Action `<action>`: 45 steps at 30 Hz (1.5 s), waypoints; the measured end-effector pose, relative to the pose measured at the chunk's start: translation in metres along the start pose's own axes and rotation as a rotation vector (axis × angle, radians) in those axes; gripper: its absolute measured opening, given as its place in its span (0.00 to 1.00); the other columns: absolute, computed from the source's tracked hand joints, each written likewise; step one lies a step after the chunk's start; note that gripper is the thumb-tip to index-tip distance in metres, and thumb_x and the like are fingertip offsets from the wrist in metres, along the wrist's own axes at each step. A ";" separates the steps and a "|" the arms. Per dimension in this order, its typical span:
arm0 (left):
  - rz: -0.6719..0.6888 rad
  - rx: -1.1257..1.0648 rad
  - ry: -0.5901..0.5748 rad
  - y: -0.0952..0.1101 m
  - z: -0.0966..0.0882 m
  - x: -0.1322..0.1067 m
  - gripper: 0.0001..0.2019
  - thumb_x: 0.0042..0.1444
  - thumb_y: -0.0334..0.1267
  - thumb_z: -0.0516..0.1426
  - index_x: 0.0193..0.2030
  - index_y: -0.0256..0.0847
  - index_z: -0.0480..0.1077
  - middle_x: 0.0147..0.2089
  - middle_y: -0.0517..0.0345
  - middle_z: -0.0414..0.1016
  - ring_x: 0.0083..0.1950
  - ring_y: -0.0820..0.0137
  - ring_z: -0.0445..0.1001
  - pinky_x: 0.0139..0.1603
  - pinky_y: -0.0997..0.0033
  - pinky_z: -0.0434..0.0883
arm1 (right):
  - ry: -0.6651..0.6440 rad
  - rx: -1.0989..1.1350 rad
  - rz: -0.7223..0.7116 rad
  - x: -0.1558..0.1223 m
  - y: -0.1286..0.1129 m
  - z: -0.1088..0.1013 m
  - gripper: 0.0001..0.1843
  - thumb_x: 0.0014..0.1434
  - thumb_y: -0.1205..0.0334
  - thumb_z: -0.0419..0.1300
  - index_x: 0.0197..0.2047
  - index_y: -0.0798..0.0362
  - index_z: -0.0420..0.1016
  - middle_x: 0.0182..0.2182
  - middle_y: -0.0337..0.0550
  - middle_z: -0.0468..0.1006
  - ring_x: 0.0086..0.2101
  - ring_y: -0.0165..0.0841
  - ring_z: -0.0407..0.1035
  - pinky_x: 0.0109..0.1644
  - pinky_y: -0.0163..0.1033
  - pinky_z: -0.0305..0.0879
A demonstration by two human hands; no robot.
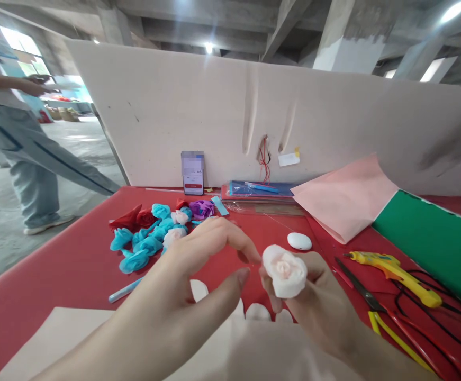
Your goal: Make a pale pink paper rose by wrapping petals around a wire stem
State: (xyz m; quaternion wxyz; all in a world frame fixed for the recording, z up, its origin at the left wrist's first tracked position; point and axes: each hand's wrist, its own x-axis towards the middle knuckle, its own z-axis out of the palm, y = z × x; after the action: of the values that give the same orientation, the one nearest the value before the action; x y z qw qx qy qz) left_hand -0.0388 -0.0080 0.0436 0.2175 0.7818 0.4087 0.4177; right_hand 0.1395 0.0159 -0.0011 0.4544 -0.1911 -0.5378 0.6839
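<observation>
A white paper rose (285,271) with a faint pink centre is gripped from below by my right hand (319,304). Its stem side is hidden by the fingers. My left hand (204,275) is beside the rose, curved, with thumb and fingers apart and nothing visible between them. The left index fingertip is close to the rose's left edge; I cannot tell whether it touches. Several white rounded petals (258,311) lie on the red table (83,254) below the hands, along the edge of a pale paper sheet (67,328).
Blue, red, purple and white paper flowers (146,246) are heaped at left behind a pen (125,290). On the right lie scissors (373,304), a yellow glue gun (397,272) and a green board (432,246). A phone (192,174) leans upright at the back; a person (27,121) walks at far left.
</observation>
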 end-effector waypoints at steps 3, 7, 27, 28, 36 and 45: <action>-0.010 -0.077 -0.064 0.004 0.000 0.001 0.08 0.57 0.30 0.50 0.35 0.48 0.67 0.35 0.70 0.74 0.37 0.76 0.73 0.36 0.83 0.70 | -0.034 0.170 0.042 0.005 0.004 -0.002 0.09 0.53 0.54 0.65 0.28 0.50 0.80 0.23 0.37 0.68 0.25 0.26 0.58 0.29 0.33 0.55; 0.041 -0.098 -0.002 0.007 0.004 0.003 0.06 0.55 0.29 0.53 0.33 0.45 0.68 0.33 0.68 0.73 0.35 0.78 0.73 0.36 0.86 0.69 | -0.032 0.294 0.133 0.008 0.010 0.000 0.10 0.51 0.56 0.65 0.23 0.52 0.77 0.21 0.36 0.66 0.24 0.26 0.57 0.28 0.32 0.54; -0.202 -0.358 -0.025 -0.005 0.014 -0.007 0.09 0.55 0.44 0.57 0.29 0.42 0.71 0.26 0.60 0.71 0.34 0.65 0.73 0.35 0.68 0.72 | -0.129 0.404 0.184 0.005 0.012 0.007 0.10 0.51 0.58 0.62 0.23 0.53 0.73 0.24 0.37 0.64 0.29 0.29 0.57 0.41 0.37 0.56; -0.220 -0.399 -0.034 -0.005 0.015 -0.006 0.09 0.55 0.44 0.57 0.28 0.42 0.71 0.26 0.60 0.71 0.34 0.66 0.73 0.34 0.69 0.72 | -0.132 0.408 0.185 0.005 0.012 0.007 0.09 0.52 0.59 0.63 0.24 0.53 0.73 0.24 0.37 0.63 0.28 0.29 0.57 0.40 0.37 0.56; -0.335 -0.924 -0.183 -0.003 0.021 0.001 0.06 0.59 0.36 0.57 0.31 0.43 0.71 0.30 0.66 0.69 0.34 0.78 0.71 0.37 0.84 0.71 | -0.189 0.526 0.155 0.004 0.015 0.008 0.08 0.55 0.62 0.61 0.28 0.56 0.76 0.24 0.36 0.61 0.27 0.26 0.56 0.36 0.31 0.57; -0.423 -1.091 -0.236 -0.007 0.022 -0.001 0.06 0.58 0.39 0.58 0.32 0.42 0.71 0.30 0.64 0.72 0.35 0.77 0.73 0.38 0.81 0.71 | -0.259 0.566 0.124 0.004 0.016 0.007 0.10 0.59 0.63 0.57 0.31 0.55 0.79 0.22 0.36 0.60 0.25 0.25 0.52 0.36 0.29 0.57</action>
State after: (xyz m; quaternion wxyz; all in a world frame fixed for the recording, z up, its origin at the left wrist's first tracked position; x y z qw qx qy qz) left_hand -0.0244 -0.0053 0.0264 0.7101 0.4999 0.2553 0.4250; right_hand 0.1252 0.0151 -0.0122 0.3749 -0.0010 -0.3666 0.8515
